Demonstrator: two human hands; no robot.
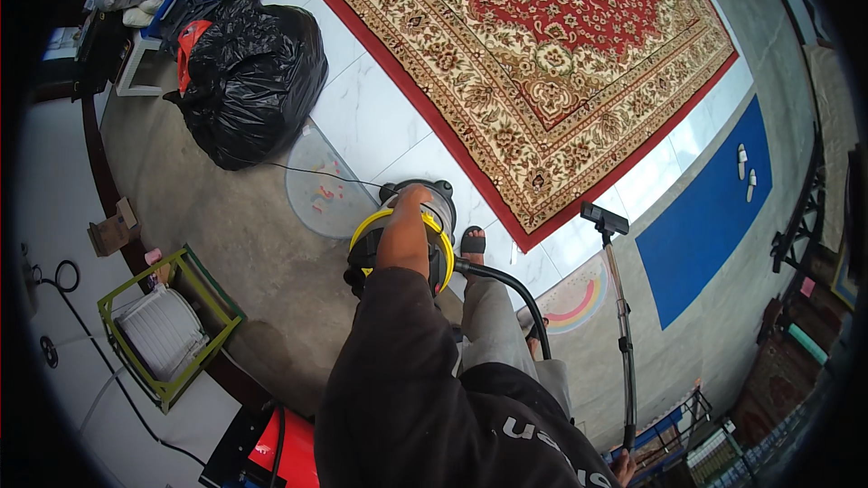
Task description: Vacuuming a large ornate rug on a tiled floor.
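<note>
My left arm reaches down to a round canister vacuum cleaner point(438, 258) with a yellow rim and a black body. My left hand point(413, 196) is closed at the top of its lid, its fingertips mostly hidden. At the lower edge my right hand point(624, 467) is wrapped round the lower end of the vacuum wand point(624, 321). The wand rises to a flat black floor head point(604, 219) close to the carpet's corner. A black hose point(515, 283) curves from the canister past my legs. A thin cord runs from the canister toward a black plastic bag.
A red patterned carpet point(542, 81) lies on white tiles ahead. The stuffed black bag point(258, 81) stands at the left, near a translucent mat point(321, 183). A green-framed reel point(167, 325) is at lower left. On the right are a blue mat point(701, 226) with white slippers and a rainbow mat point(574, 307).
</note>
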